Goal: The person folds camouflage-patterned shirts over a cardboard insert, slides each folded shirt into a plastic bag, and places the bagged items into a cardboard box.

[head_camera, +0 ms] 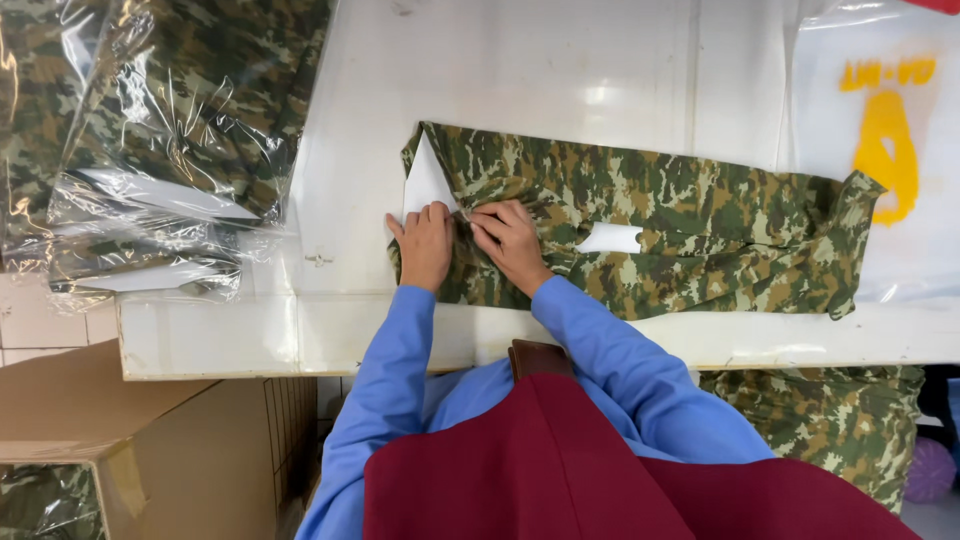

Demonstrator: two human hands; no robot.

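A folded camouflage garment (690, 225) lies across the white table (560, 70). A white card insert (428, 182) shows at its left end, and a white patch (610, 238) shows through a gap near its middle. My left hand (425, 245) presses flat on the garment's left end, just below the card. My right hand (512, 242) sits beside it, fingers pinching the fabric fold near the card's edge. The two hands almost touch. Both sleeves are blue.
A stack of bagged camouflage garments (170, 130) in clear plastic sits at the table's left end. A clear bag with yellow print (885, 140) lies at the right end. Cardboard boxes (120, 450) stand lower left. More camouflage cloth (840, 420) lies below the table's right side.
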